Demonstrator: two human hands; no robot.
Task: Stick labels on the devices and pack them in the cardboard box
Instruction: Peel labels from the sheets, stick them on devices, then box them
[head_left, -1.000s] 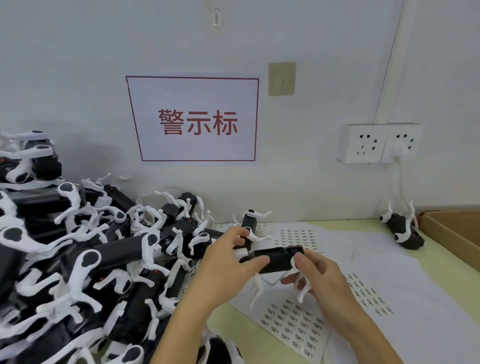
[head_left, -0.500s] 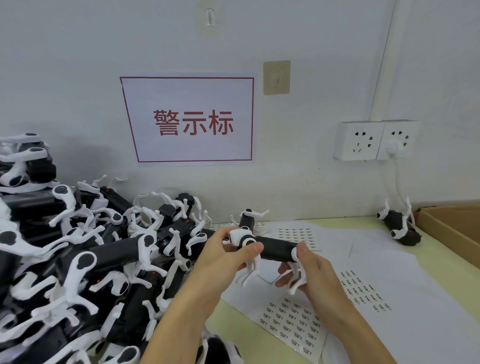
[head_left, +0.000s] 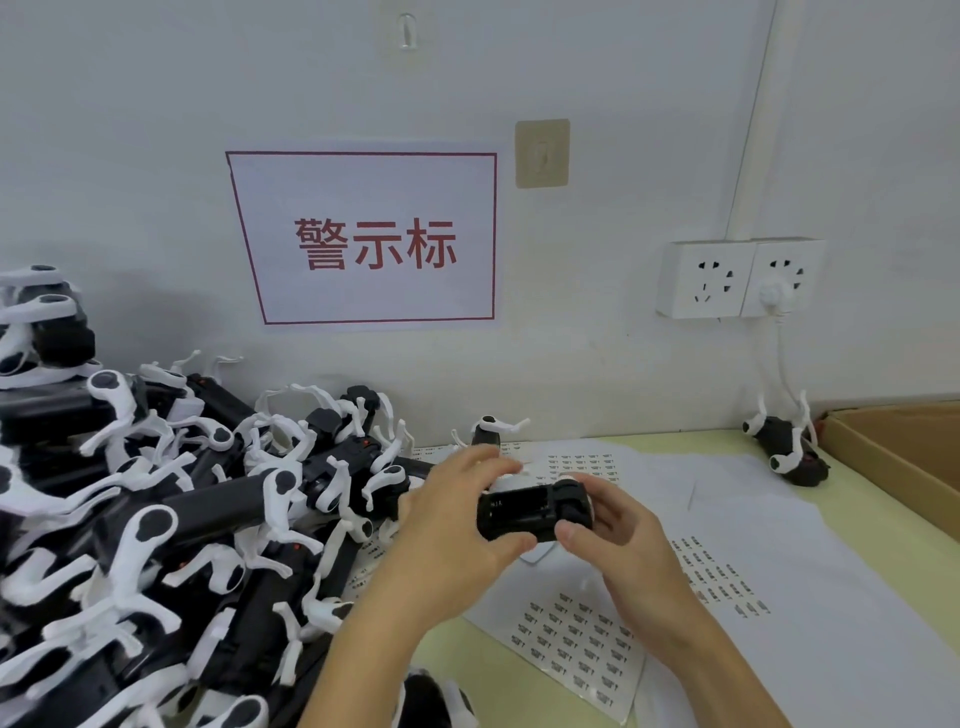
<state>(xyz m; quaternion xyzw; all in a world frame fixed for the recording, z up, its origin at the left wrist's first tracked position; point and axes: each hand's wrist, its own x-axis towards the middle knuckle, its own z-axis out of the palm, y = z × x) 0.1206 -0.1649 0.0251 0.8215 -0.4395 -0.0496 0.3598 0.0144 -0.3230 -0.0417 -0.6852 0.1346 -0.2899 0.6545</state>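
Observation:
A black device (head_left: 524, 512) with white arms is held above the table between both hands, its flat black side turned up toward me. My left hand (head_left: 457, 525) grips its left end, thumb on the near edge. My right hand (head_left: 618, 535) grips the right end, thumb on the near edge. Label sheets (head_left: 571, 639) with rows of small printed labels lie under and beyond the hands. The cardboard box (head_left: 898, 457) sits at the right edge, only its corner showing.
A big heap of black-and-white devices (head_left: 156, 519) fills the left of the table. One device (head_left: 787, 449) lies by the box, another (head_left: 488, 434) stands near the wall. Sockets (head_left: 737, 278) with a white cable are on the wall.
The device has been rolled in my hands: its white arms hung down before, and now its flat black side faces up. Both hands stayed in about the same place.

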